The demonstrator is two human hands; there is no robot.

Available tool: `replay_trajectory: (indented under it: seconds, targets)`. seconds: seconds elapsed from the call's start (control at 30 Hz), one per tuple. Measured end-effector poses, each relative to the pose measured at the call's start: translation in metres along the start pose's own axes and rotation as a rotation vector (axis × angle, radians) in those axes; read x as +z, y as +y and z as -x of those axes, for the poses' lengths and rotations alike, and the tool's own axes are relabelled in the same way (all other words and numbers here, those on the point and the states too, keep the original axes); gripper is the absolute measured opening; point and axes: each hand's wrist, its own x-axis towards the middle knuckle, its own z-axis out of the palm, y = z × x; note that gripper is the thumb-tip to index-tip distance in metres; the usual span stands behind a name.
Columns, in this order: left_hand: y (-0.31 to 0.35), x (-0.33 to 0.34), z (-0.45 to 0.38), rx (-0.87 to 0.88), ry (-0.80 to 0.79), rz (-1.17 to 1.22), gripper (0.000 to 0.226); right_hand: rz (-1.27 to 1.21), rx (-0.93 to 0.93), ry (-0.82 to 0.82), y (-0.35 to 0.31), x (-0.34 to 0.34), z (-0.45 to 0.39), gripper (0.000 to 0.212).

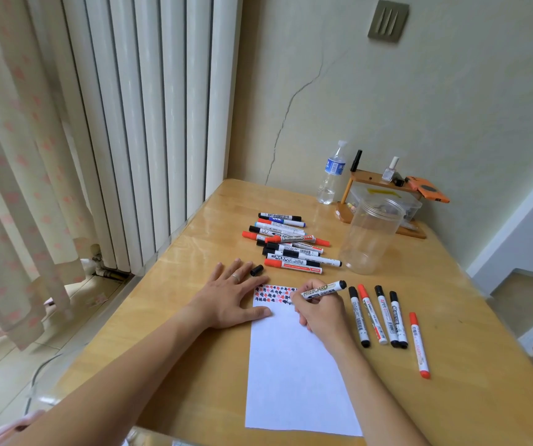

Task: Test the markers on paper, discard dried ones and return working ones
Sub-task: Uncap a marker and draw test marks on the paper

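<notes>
white paper sheet (294, 365) stays put if the flat, spread left hand (231, 297) presses while the right hand (318, 312), gripping the black-capped whiteboard marker (321, 290), draws slowly.

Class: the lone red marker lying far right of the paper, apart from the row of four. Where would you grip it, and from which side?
Pinch the red marker across its white barrel near the middle, coming straight down from above. It lies flat on the table with bare wood on both long sides, so fingers probably fit either side; the row of four markers lies well clear.
</notes>
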Motion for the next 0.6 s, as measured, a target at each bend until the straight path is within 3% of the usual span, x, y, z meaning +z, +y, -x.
replay_trajectory:
  seconds: [0.6]
  targets:
    - [-0.0014, 0.0009, -0.0005, 0.002, 0.003, 0.009, 0.088, 0.028, -0.017, 0.022, 0.0040, -0.0001, -0.0010, 0.015]
